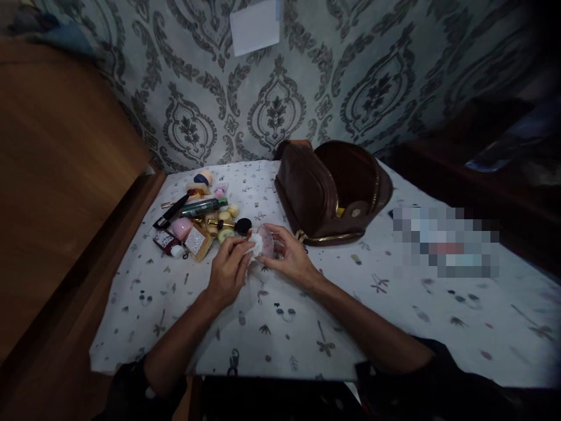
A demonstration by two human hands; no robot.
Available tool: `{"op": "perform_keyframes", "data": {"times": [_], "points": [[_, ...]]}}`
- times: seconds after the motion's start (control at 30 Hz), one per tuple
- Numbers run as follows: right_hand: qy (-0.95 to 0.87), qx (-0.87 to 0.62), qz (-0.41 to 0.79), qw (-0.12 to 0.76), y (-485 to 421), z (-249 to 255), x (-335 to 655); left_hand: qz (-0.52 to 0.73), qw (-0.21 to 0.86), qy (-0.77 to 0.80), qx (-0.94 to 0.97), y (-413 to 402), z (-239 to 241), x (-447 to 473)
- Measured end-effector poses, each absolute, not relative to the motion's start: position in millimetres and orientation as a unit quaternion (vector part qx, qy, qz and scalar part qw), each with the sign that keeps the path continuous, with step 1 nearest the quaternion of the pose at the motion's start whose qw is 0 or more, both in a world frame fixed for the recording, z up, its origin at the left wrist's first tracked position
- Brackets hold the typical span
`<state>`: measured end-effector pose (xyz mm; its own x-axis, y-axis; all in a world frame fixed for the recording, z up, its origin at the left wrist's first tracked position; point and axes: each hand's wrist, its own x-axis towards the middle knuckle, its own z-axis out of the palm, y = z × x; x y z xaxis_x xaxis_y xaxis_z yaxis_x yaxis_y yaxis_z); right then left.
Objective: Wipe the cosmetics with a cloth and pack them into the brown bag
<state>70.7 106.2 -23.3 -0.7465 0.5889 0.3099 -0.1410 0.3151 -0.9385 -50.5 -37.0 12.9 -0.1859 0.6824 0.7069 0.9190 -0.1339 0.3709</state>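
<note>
Grey-patterned wallpaper [276, 105] rises beyond the fingers, with one white sheet [255, 29] on it, and a printed white cloth [307, 327] spreads beneath them. Far left of the fingers stands one brown wooden panel [56, 175].

Nearer, just left of and beyond the left fingers, lies a crowded group of small items: one dark red bottle [165, 241] with a white cap, one black flat item [173, 211], one pink rounded item [182, 227], one silver-glitter box [199, 241], one dark green bottle [201, 207] and one black disc [243, 226]. Others overlap too much to count.

The left hand [228, 266] has its fingers pinched narrow on one crumpled white wad [256, 248], soft-looking and matt. Touching it on the right is one pinkish cup-like piece [267, 241], pale, rounded and seemingly translucent, held between the curved thumb and fingers of the right hand [289, 254].

Just beyond and right of the right fingers sits one brown bag [304, 193], gold-zipped and gaping. Well apart, farther right, is one pixelated patch [447, 242], its contents unreadable.
</note>
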Motion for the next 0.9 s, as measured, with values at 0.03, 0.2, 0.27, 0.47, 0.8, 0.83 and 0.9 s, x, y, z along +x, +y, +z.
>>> {"op": "perform_keyframes", "data": {"times": [0.03, 0.2, 0.27, 0.47, 0.8, 0.83, 0.9], "points": [[-0.755, -0.139, 0.557, 0.317, 107, -21, 72, -0.425, 0.138, -0.645, -0.619, -37, 14, -52], [-0.777, -0.091, 0.55, 0.293, 105, -9, 77, -0.447, 0.096, -0.666, -0.59, -37, 22, -59], [-0.752, -0.099, 0.585, 0.287, 104, -9, 77, -0.463, 0.057, -0.676, -0.571, -36, 23, -62], [-0.585, -0.16, 0.751, 0.26, 106, -17, 71, -0.54, -0.016, -0.664, -0.517, -33, 22, -67], [-0.428, -0.159, 0.869, 0.193, 103, -7, 74, -0.565, -0.04, -0.664, -0.488, -33, 24, -62], [-0.42, -0.153, 0.875, 0.184, 103, -7, 74, -0.568, -0.047, -0.665, -0.482, -33, 24, -63], [-0.411, -0.142, 0.882, 0.182, 103, -9, 75, -0.574, -0.061, -0.667, -0.471, -33, 23, -63]]}}
